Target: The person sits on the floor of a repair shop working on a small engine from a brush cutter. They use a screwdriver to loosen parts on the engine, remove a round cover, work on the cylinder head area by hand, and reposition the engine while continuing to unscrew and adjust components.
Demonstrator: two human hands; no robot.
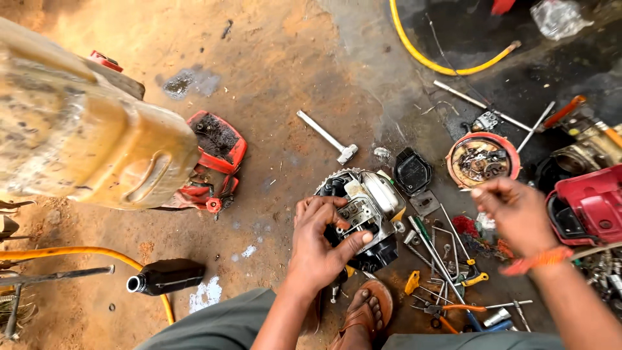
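My left hand (319,246) grips a small engine block (366,207), black and silver, resting on the dirt floor in front of my sandalled foot (364,314). Its fingers curl over the engine's near side and the thumb presses on the metal face. My right hand (515,214) hovers to the right above a pile of tools, fingers pinched together; whether a small part sits between them I cannot tell. An orange band circles that wrist. A black plastic cover (413,171) lies just beyond the engine.
A large dirty yellow jerrycan (84,136) fills the left. A red housing (217,162), a hammer (329,137), a black bottle (167,276), a round red recoil cover (483,159), a red casing (589,204), yellow hose (440,65) and several screwdrivers and pliers (447,272) lie around.
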